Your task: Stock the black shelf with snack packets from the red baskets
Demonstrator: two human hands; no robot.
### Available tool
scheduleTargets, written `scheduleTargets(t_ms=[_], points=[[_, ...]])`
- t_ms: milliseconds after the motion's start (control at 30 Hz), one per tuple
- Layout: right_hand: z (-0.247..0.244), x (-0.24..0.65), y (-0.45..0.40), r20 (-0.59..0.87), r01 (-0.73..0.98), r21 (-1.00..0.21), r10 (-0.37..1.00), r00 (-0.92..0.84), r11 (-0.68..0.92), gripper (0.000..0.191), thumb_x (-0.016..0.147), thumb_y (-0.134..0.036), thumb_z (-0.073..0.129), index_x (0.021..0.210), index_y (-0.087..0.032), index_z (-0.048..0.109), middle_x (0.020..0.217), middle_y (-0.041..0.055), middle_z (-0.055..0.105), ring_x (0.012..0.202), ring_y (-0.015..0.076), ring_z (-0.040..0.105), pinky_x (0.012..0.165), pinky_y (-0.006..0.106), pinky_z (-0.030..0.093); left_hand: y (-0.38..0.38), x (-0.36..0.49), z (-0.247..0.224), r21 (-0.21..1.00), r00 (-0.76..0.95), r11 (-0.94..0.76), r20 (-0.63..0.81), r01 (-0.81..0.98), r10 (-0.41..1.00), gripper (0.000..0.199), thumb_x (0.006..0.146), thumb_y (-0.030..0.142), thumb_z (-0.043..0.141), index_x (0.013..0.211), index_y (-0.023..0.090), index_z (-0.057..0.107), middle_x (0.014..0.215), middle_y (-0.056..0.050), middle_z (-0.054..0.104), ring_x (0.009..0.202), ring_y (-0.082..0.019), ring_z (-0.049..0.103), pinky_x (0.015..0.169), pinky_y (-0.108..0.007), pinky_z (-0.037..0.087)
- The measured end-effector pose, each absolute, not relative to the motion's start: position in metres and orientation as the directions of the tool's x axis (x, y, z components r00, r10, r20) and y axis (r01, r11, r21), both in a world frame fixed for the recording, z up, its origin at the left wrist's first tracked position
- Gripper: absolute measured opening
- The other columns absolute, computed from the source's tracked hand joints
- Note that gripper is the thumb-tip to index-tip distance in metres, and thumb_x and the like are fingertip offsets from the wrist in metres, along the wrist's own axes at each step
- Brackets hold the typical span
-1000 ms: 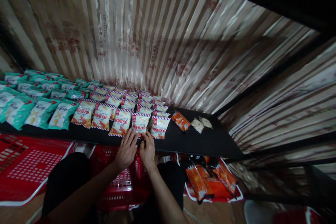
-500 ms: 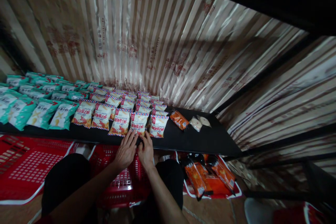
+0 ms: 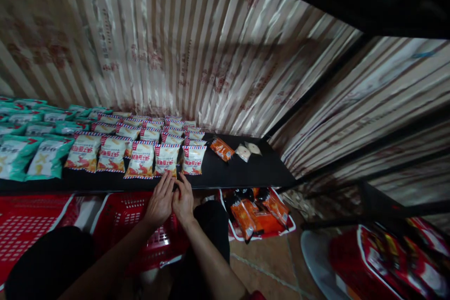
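View further R; hands (image 3: 160, 203) at front pkt (image 3: 166, 159); contact prob.

Free room on shelf (image 3: 262, 176): bare stretch from front right corner leftward along front edge, reachable from above. Orange packet (image 3: 222, 149) and pale packets (image 3: 243, 152) block way to back edge there. White snack bags (image 3: 139, 159) fill middle, tightly rowed; teal bags (image 3: 51, 157) crowd left end. Striped sheeting (image 3: 168, 56) closes off back edge.

On my feed I see teal snack bags (image 3: 50, 157), red baskets (image 3: 121, 215), a black shelf (image 3: 242, 171) and brown-and-silver striped sheeting (image 3: 168, 47).
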State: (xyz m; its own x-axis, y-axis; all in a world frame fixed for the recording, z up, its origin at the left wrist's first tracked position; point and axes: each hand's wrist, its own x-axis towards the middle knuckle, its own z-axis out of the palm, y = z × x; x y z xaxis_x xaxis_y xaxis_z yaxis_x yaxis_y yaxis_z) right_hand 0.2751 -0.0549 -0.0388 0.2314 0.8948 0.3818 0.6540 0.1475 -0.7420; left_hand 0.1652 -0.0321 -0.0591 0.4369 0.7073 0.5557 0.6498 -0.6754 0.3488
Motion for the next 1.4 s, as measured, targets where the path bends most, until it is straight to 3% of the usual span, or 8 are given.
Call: scheduleTargets(t_ms=[333,467,800,900,1033,1233,1333,1400], points=[[-0.022,0.326,-0.072,0.36,0.646,-0.747,0.912,0.196,0.156,0.043,0.073,-0.005,0.041,0.106,-0.017,0.065,0.117,0.0091,0.061,0.111,0.0186,0.053,0.098,0.035,0.042,-0.048,0.225,-0.062,0.442,0.395,-0.719,0.621,0.536,0.677,0.052,0.089,0.018,0.033,0.14,0.012,0.027,0.135,-0.017,0.046,0.125,-0.023,0.044,0.101,-0.04,0.042],[-0.013,0.368,-0.085,0.367,0.643,-0.748,0.909,0.198,0.162,0.038,0.074,-0.006,0.041,0.099,-0.018,0.068,0.116,0.0076,0.061,0.109,0.0174,0.054,0.097,0.033,0.043,-0.06,0.264,-0.056,0.479,0.379,-0.716,0.622,0.509,0.685,0.048,0.088,0.016,0.032,0.136,0.01,0.034,0.13,-0.018,0.05,0.122,-0.022,0.047,0.101,-0.038,0.043],[-0.034,0.518,-0.145,0.332,0.672,-0.74,0.884,0.328,0.029,0.034,0.082,-0.012,0.035,0.099,-0.017,0.064,0.111,0.0092,0.061,0.106,0.0168,0.055,0.096,0.032,0.042,-0.114,0.361,-0.03,0.506,0.441,-0.619,0.436,0.601,0.785,0.041,0.083,0.012,0.032,0.117,0.011,0.055,0.129,-0.015,0.053,0.117,-0.022,0.052,0.1,-0.037,0.043],[-0.047,0.56,-0.169,0.243,0.733,-0.667,0.89,0.386,-0.135,0.032,0.083,-0.017,0.036,0.102,-0.015,0.062,0.104,0.0102,0.064,0.102,0.0198,0.056,0.095,0.035,0.041,-0.134,0.384,-0.029,0.51,0.469,-0.6,0.375,0.616,0.8,0.038,0.084,0.012,0.033,0.113,0.014,0.057,0.126,-0.013,0.055,0.115,-0.02,0.054,0.099,-0.034,0.045],[-0.063,0.595,-0.189,0.017,0.787,-0.519,0.916,0.4,-0.334,0.036,0.085,-0.029,0.042,0.113,-0.013,0.057,0.113,0.014,0.061,0.108,0.0245,0.054,0.093,0.036,0.041,-0.158,0.415,-0.029,0.524,0.499,-0.537,0.227,0.661,0.836,0.033,0.084,0.012,0.036,0.106,0.014,0.06,0.123,-0.013,0.058,0.116,-0.02,0.053,0.096,-0.032,0.046],[-0.069,0.606,-0.191,-0.289,0.823,-0.401,0.908,0.304,-0.403,0.057,0.085,-0.046,0.047,0.132,-0.014,0.041,0.122,0.0175,0.057,0.112,0.0257,0.055,0.087,0.035,0.043,-0.176,0.458,-0.012,0.522,0.454,-0.399,0.026,0.753,0.891,0.034,0.086,0.018,0.038,0.114,0.015,0.058,0.129,-0.012,0.053,0.118,-0.021,0.051,0.099,-0.032,0.042],[-0.071,0.608,-0.19,-0.325,0.818,-0.416,0.905,0.273,-0.396,0.061,0.084,-0.048,0.047,0.134,-0.015,0.039,0.119,0.0171,0.059,0.111,0.026,0.056,0.086,0.035,0.044,-0.182,0.465,-0.002,0.56,0.373,-0.314,0.009,0.767,0.928,0.034,0.086,0.021,0.037,0.111,0.016,0.06,0.133,-0.011,0.05,0.118,-0.021,0.051,0.1,-0.035,0.041],[-0.075,0.61,-0.19,-0.303,0.779,-0.49,0.914,0.27,-0.392,0.057,0.081,-0.045,0.053,0.13,-0.016,0.044,0.116,0.0154,0.062,0.108,0.0258,0.058,0.085,0.034,0.044,-0.186,0.462,0.001,0.578,0.318,-0.286,0.049,0.764,0.947,0.035,0.086,0.022,0.037,0.111,0.015,0.06,0.132,-0.011,0.051,0.118,-0.022,0.051,0.101,-0.036,0.041]])
